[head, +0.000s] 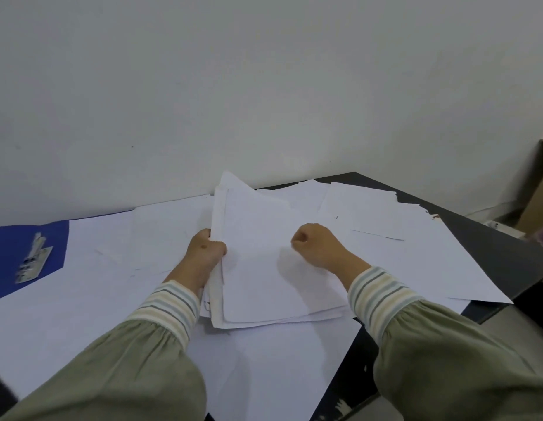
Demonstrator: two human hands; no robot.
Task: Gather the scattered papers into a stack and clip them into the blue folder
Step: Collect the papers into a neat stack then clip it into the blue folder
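- White stack (264, 268) pinched at its left edge by left hand (205, 249), resting over loose sheets (370, 208) mid-table.
- Right hand (315, 243) curled on top, apparently holding nothing.
- Best squared before adding more.
- Blue folder (9, 253) far left, clip (33, 259) exposed.

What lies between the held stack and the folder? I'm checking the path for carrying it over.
In the head view, loose sheets cover the table between the stack, gripped by the left hand, and the folder; they overlap its edge.

A plain white wall (264, 86) rises behind a dark table (492, 253), with a brown cabinet (540, 189) at right
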